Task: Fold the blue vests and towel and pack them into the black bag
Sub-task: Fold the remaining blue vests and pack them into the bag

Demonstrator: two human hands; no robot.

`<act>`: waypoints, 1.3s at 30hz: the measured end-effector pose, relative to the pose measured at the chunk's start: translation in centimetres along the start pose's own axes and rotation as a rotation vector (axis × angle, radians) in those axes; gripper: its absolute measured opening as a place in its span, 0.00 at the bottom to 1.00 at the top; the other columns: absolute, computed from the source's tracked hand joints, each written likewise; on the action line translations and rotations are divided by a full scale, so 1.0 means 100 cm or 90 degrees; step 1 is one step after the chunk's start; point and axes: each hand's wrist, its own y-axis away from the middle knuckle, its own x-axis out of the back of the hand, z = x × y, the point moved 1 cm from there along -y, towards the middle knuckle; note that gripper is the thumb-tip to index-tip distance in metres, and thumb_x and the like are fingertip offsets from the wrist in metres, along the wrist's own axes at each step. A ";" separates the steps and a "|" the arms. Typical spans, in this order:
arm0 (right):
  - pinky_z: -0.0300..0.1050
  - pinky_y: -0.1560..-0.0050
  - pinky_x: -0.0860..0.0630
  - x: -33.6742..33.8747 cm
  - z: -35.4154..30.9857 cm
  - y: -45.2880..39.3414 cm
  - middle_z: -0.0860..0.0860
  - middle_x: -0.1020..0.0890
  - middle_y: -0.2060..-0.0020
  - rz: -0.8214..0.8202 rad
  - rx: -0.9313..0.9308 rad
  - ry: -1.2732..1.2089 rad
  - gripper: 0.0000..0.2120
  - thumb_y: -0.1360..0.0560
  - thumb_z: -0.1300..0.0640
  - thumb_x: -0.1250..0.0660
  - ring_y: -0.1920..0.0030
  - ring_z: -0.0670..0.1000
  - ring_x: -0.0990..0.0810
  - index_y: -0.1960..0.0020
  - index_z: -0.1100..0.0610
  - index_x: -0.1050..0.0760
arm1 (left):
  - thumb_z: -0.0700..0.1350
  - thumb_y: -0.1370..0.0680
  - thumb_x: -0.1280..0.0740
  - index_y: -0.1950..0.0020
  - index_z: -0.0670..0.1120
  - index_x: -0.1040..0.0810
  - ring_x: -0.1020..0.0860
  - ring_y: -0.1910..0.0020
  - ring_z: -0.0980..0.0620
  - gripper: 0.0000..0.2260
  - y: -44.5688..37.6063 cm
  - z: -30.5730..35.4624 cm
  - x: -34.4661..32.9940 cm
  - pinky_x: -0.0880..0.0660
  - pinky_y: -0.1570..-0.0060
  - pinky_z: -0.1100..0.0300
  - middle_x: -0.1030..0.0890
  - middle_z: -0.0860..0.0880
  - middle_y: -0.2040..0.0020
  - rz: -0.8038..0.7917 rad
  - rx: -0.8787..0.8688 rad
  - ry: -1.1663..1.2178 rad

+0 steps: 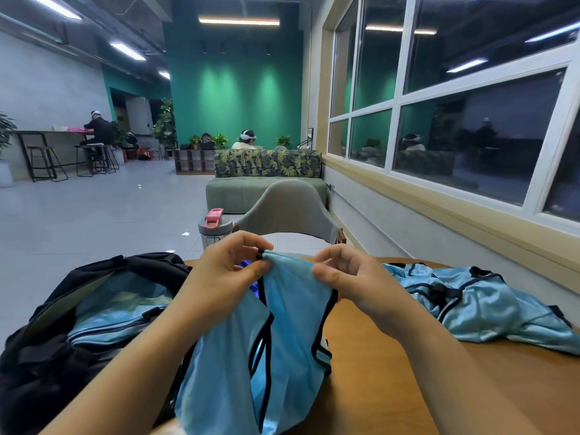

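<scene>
Both hands hold a blue vest [282, 324] up over the wooden table [470, 387]: the left hand [226, 271] pinches its black-trimmed top edge, the right hand [348, 277] pinches beside it. Left of the vest the black bag [62, 324] lies open; right of it lie crumpled vests [477, 306]

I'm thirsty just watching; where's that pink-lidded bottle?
The water bottle stands at the table's far edge, left of centre, behind the left hand, beside the grey chair.

No legible text or labels
</scene>
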 end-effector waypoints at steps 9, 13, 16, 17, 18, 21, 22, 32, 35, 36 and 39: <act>0.43 0.51 0.23 0.005 -0.001 0.001 0.44 0.18 0.60 0.056 0.081 0.180 0.04 0.22 0.56 0.34 0.58 0.43 0.21 0.50 0.50 0.21 | 0.35 0.26 0.30 0.58 0.50 0.21 0.22 0.63 0.59 0.10 0.000 -0.003 0.001 0.25 0.61 0.66 0.18 0.54 0.63 0.000 -0.021 -0.012; 0.52 0.46 0.22 0.002 -0.001 0.002 0.43 0.19 0.57 0.011 0.067 0.156 0.11 0.21 0.63 0.38 0.54 0.49 0.20 0.46 0.48 0.26 | 0.36 0.25 0.31 0.58 0.47 0.22 0.24 0.66 0.61 0.07 0.001 -0.001 -0.002 0.28 0.64 0.70 0.19 0.57 0.67 0.022 -0.033 0.001; 0.49 0.44 0.22 -0.002 -0.003 0.006 0.45 0.20 0.50 -0.062 0.079 0.094 0.20 0.26 0.68 0.38 0.48 0.47 0.20 0.42 0.48 0.28 | 0.38 0.25 0.31 0.58 0.47 0.23 0.24 0.66 0.63 0.05 0.002 0.000 -0.001 0.28 0.63 0.71 0.19 0.58 0.67 0.036 -0.039 0.004; 0.46 0.44 0.22 -0.004 -0.003 0.007 0.44 0.21 0.48 -0.068 0.091 0.103 0.20 0.27 0.66 0.36 0.47 0.45 0.21 0.41 0.46 0.29 | 0.38 0.25 0.31 0.58 0.47 0.23 0.24 0.66 0.63 0.05 0.002 0.000 -0.001 0.28 0.63 0.70 0.19 0.58 0.67 0.038 -0.038 0.004; 0.44 0.45 0.22 -0.006 -0.003 0.006 0.43 0.21 0.48 -0.066 0.103 0.128 0.20 0.27 0.63 0.33 0.45 0.44 0.22 0.40 0.44 0.29 | 0.38 0.25 0.31 0.58 0.47 0.23 0.23 0.66 0.62 0.05 0.002 0.000 0.000 0.27 0.63 0.70 0.19 0.57 0.67 0.039 -0.036 0.005; 0.39 0.45 0.25 -0.010 -0.001 0.003 0.40 0.22 0.46 -0.056 0.132 0.206 0.22 0.27 0.57 0.29 0.43 0.39 0.24 0.40 0.37 0.31 | 0.38 0.25 0.31 0.57 0.47 0.23 0.22 0.66 0.60 0.05 0.002 0.000 0.002 0.25 0.62 0.65 0.19 0.56 0.66 0.043 -0.031 0.014; 0.38 0.45 0.25 -0.010 -0.001 0.003 0.39 0.23 0.45 -0.053 0.144 0.222 0.23 0.27 0.56 0.28 0.43 0.38 0.25 0.40 0.35 0.32 | 0.38 0.25 0.31 0.57 0.48 0.23 0.22 0.65 0.60 0.05 0.001 0.000 0.003 0.25 0.61 0.64 0.19 0.56 0.66 0.044 -0.031 0.016; 0.35 0.50 0.26 -0.010 0.004 0.000 0.40 0.21 0.48 0.062 0.295 0.217 0.13 0.23 0.55 0.39 0.46 0.45 0.23 0.45 0.39 0.26 | 0.38 0.24 0.32 0.57 0.47 0.23 0.22 0.64 0.59 0.04 0.003 0.002 0.005 0.24 0.58 0.60 0.19 0.56 0.66 0.045 -0.023 0.016; 0.34 0.45 0.27 -0.006 -0.001 0.001 0.39 0.19 0.48 0.080 0.299 0.180 0.15 0.23 0.58 0.41 0.43 0.43 0.23 0.42 0.44 0.24 | 0.39 0.24 0.32 0.56 0.47 0.23 0.22 0.65 0.59 0.03 0.005 0.003 0.006 0.23 0.58 0.61 0.19 0.57 0.66 0.034 -0.029 0.001; 0.34 0.43 0.27 -0.005 -0.002 0.002 0.38 0.20 0.48 0.087 0.299 0.177 0.16 0.23 0.59 0.42 0.42 0.42 0.23 0.40 0.44 0.25 | 0.39 0.24 0.32 0.56 0.47 0.23 0.22 0.65 0.60 0.03 0.005 0.003 0.005 0.23 0.59 0.63 0.19 0.57 0.66 0.031 -0.031 -0.003; 0.38 0.46 0.24 -0.005 -0.003 0.002 0.37 0.23 0.50 0.080 0.279 0.135 0.24 0.23 0.64 0.37 0.48 0.45 0.23 0.36 0.38 0.29 | 0.38 0.24 0.32 0.57 0.46 0.23 0.24 0.68 0.62 0.04 0.004 0.004 0.002 0.26 0.63 0.69 0.21 0.58 0.68 0.036 -0.037 -0.005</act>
